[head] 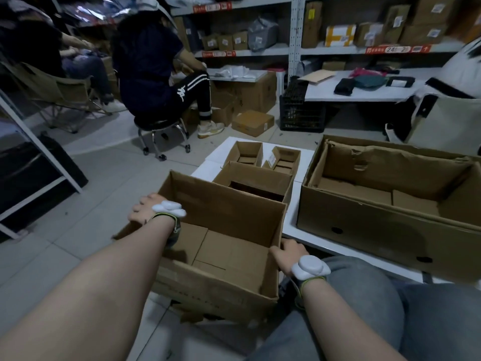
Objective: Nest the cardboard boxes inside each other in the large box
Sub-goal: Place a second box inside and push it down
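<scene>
Nothing nested yet: left hand and right hand grip the medium box, large box empty, smaller boxes waiting

Left hand, right hand on box; probably gripping

Both forearms bare, extended forward. Left hand grips the left wall of the open box, knuckles up. Right hand grips its right rim, fingers curled.
</scene>
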Available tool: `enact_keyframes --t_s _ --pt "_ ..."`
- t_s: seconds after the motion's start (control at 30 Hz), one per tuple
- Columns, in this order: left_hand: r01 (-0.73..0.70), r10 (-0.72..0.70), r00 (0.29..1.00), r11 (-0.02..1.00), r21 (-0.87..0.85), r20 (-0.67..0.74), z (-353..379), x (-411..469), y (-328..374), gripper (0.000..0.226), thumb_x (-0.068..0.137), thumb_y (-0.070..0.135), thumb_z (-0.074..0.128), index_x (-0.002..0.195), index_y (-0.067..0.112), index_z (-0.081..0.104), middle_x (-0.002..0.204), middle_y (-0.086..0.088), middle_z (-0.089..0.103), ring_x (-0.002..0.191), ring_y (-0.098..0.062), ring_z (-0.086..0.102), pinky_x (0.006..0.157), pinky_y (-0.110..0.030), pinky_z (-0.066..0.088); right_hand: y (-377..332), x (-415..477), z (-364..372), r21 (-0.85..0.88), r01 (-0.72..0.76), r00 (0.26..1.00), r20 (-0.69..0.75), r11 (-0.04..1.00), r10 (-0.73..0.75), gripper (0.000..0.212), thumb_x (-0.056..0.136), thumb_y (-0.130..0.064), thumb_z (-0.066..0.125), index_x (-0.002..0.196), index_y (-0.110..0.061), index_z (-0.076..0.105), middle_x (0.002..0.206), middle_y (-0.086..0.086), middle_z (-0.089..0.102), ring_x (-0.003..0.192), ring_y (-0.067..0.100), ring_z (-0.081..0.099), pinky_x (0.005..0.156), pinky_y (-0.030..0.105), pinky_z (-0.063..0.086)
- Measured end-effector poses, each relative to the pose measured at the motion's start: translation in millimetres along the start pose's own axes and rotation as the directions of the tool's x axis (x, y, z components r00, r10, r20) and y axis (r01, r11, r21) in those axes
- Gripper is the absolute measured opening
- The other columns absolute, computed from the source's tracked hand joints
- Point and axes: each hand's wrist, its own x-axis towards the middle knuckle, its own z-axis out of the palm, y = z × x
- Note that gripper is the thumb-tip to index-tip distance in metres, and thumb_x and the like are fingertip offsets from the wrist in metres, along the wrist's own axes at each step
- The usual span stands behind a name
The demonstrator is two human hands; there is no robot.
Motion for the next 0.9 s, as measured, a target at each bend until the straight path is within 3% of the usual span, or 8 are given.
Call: enact_keyframes --t_s 0.2,0.37,0.43,0.53,0.73,0.9 --pt "-0.06 0.071 0.986 0.995 0.079 -0.15 -16.4 -14.6 17.1 0.051 0.089 0.033 0.051 0.132 0.008 0.041 0.134 -0.018 0.043 0.123 -0.036 0.042 0.103 -0.044 0.032 5.1 -4.6 -5.1 0.077 -0.032 0.999 -0.02 0.997 0.034 0.035 0.089 -0.035 0.046 0.102 -0.007 0.063 0.1 0.015 0.063 0.087 0.032 0.06 0.07 0.031 0.042" --pt "-0.092 0.11 0.947 0.993 0.075 -0.301 -44.2 -21.2 30.1 0.046 0.089 0.032 0.055 0.126 0.008 0.045 0.13 -0.019 0.045 0.117 -0.035 0.044 0.099 -0.043 0.033 2.9 -7.5 -3.2 0.189 -0.006 0.999 -0.052 0.982 0.016 0.022 0.087 -0.034 0.047 0.074 -0.017 0.054 0.087 0.014 0.062 0.082 0.033 0.062 0.069 0.032 0.044" --pt "-0.113 0.135 0.913 0.991 0.078 -0.386 -56.5 -27.2 38.3 0.045 0.086 0.03 0.056 0.125 0.009 0.047 0.128 -0.019 0.046 0.115 -0.035 0.044 0.097 -0.042 0.034 2.5 -6.8 -0.7 0.237 0.012 0.998 -0.061 0.971 0.003 0.02 0.085 -0.034 0.048 0.072 -0.019 0.052 0.087 0.012 0.061 0.082 0.033 0.06 0.072 0.035 0.05" --pt "-0.187 0.212 0.873 0.977 0.098 -0.44 -73.8 -39.1 53.1 0.053 0.08 0.035 0.058 0.124 0.008 0.046 0.127 -0.019 0.046 0.114 -0.035 0.044 0.096 -0.042 0.034 5.1 -3.0 1.9 0.303 0.006 0.997 -0.07 0.953 0.016 0.034 0.078 -0.04 0.05 0.09 -0.01 0.06 0.095 0.015 0.065 0.087 0.035 0.062 0.082 0.046 0.055" --pt "-0.348 0.341 0.752 0.932 0.1 -0.563 -113.3 -61.0 80.2 0.056 0.075 0.035 0.061 0.12 0.007 0.046 0.122 -0.019 0.047 0.112 -0.036 0.045 0.096 -0.043 0.035 1.2 -4.4 -3.3 0.514 0.082 0.986 -0.166 0.854 0.005 0.01 0.083 -0.026 0.057 0.082 -0.016 0.059 0.088 0.012 0.066 0.083 0.031 0.062 0.071 0.034 0.048" --pt "-0.436 0.427 0.624 0.885 0.162 -0.655 -132.7 -80.0 97.2 0.058 0.075 0.034 0.062 0.123 0.007 0.044 0.121 -0.019 0.048 0.11 -0.035 0.045 0.096 -0.043 0.034 1.2 -2.7 -1.7 0.614 0.157 0.978 -0.203 0.773 -0.037 0.007 0.086 -0.02 0.06 0.09 -0.014 0.059 0.089 0.005 0.065 0.093 0.029 0.062 0.076 0.033 0.047"
